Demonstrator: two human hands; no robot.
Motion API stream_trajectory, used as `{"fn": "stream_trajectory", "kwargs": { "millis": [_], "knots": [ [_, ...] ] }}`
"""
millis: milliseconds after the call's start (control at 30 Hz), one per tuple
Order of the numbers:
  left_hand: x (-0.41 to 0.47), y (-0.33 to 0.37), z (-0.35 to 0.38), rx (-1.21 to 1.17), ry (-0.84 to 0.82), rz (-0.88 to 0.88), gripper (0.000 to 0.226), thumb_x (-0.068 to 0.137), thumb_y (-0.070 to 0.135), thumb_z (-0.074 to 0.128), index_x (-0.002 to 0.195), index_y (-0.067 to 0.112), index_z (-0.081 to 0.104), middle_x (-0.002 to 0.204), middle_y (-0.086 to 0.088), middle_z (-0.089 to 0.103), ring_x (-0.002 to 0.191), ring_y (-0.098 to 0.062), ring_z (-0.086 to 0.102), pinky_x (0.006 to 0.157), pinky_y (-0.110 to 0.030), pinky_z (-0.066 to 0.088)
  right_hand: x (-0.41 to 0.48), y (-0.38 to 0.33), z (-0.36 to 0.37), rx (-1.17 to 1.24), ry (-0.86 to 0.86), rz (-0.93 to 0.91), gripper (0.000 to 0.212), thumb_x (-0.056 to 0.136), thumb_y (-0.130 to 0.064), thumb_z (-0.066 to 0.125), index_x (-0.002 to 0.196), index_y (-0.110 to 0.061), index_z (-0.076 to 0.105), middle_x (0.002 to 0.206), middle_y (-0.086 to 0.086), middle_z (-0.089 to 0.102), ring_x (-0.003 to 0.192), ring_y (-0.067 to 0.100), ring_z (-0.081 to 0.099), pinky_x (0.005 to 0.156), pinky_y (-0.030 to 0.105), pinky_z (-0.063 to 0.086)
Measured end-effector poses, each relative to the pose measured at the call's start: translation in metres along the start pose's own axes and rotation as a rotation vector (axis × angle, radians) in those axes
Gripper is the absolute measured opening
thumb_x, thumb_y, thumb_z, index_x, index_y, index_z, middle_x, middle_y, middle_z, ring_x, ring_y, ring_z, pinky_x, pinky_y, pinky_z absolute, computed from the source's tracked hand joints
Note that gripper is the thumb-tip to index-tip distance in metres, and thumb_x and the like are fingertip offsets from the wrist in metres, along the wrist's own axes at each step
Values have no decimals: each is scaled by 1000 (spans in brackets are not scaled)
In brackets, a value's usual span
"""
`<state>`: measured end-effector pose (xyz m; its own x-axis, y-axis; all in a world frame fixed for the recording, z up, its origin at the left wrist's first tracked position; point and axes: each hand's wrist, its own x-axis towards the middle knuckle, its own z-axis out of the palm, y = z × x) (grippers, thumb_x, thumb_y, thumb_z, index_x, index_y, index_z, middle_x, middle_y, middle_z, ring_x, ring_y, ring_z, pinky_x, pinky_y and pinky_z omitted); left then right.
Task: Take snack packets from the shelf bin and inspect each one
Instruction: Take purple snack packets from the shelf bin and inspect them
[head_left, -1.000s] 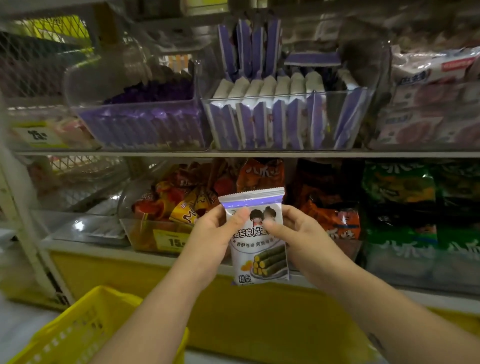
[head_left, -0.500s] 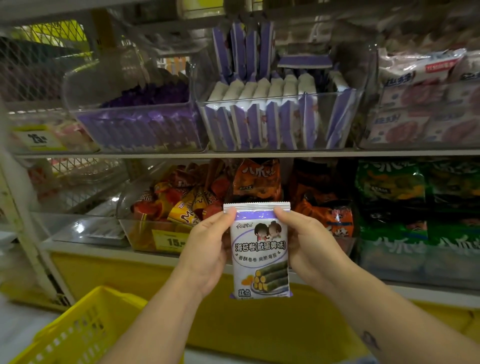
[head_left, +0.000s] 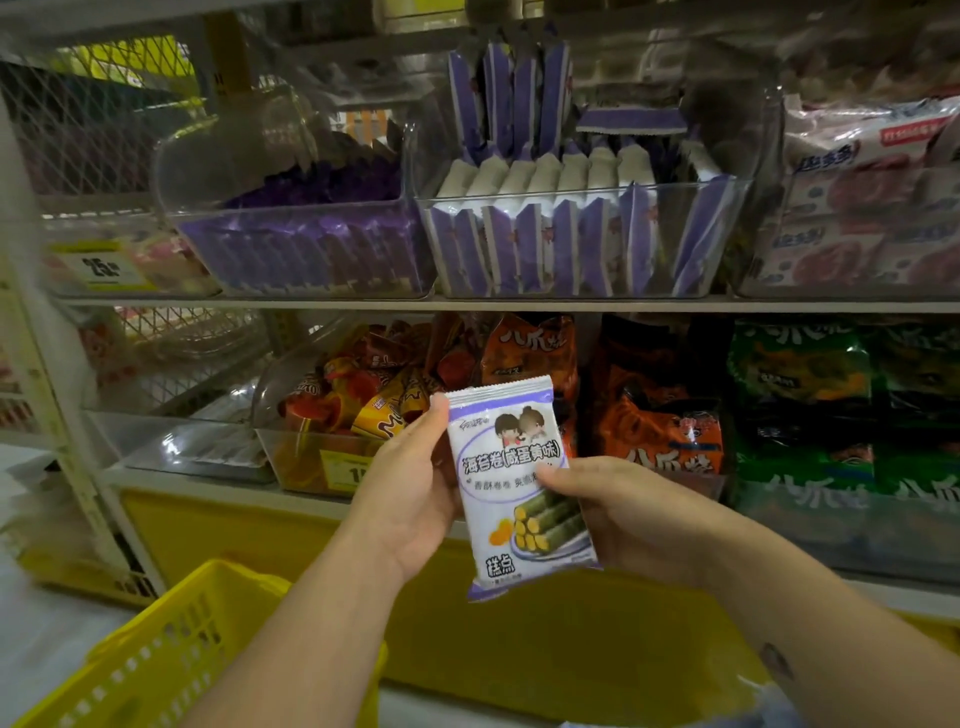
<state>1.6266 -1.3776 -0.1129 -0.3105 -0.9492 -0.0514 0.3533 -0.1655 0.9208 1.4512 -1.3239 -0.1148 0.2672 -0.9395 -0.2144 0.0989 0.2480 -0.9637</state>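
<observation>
**Seaweed-roll packet held up, face to the eye**

The purple-and-white seaweed-roll packet (head_left: 511, 483) is out of the clear shelf bin (head_left: 582, 191) and held in the air below the upper shelf's front edge, its printed face turned toward the camera, likely so the label can be read. The left hand (head_left: 410, 499) grips its left edge, thumb at the top corner. The right hand (head_left: 623, 514) pinches the right edge, thumb on the front. This grip by the margins leaves most of the print uncovered. A yellow basket (head_left: 171, 649) stands at lower left.
</observation>
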Motion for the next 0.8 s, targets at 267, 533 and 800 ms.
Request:
{"fn": "stream_trajectory", "kwargs": {
  "millis": [267, 533, 800],
  "knots": [
    [-10, 6, -9, 315, -350, -177, 54, 72, 27, 73, 124, 27, 59, 111, -6, 74, 81, -15, 72, 62, -28, 57, -1, -1, 2, 121, 152, 3, 38, 88, -36, 57, 106, -4, 68, 103, 17, 74, 87, 26, 73, 85, 43, 55],
    [-7, 8, -13, 316, -296, -158, 51, 72, 27, 70, 122, 26, 59, 106, -9, 75, 91, -25, 64, 71, -31, 58, -5, -7, -2, 260, 68, 35, 35, 79, -20, 63, 109, -2, 66, 102, 14, 74, 83, 24, 74, 54, 27, 57],
    [-8, 5, -6, 230, -263, -132, 38, 88, 19, 64, 121, 35, 55, 105, -5, 75, 77, -15, 73, 58, -29, 59, -4, -6, -4, 198, 32, -60, 36, 78, -21, 63, 110, -6, 69, 113, 14, 71, 95, 24, 72, 66, 31, 60]
  ]
}}
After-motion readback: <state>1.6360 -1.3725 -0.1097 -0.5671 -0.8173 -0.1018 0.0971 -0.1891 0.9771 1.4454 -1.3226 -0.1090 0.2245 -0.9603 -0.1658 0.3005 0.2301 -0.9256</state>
